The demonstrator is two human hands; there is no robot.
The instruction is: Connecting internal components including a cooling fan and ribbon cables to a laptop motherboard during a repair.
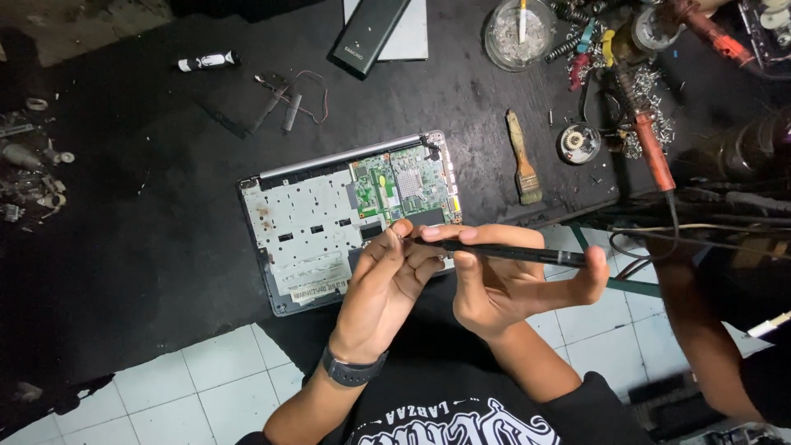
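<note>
Right hand [503,284] grips a slim black screwdriver [503,250]; left hand [387,284] pinches its metal tip above an opened grey laptop [329,218] on the dark bench [148,239].

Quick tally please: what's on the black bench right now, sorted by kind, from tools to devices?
Screwdriver, held in both hands: 1
Paintbrush: 1
Soldering iron: 1
Opened laptop: 1
Black power bank: 1
Glass ashtray: 1
Marker pen: 1
Total: 7
</note>
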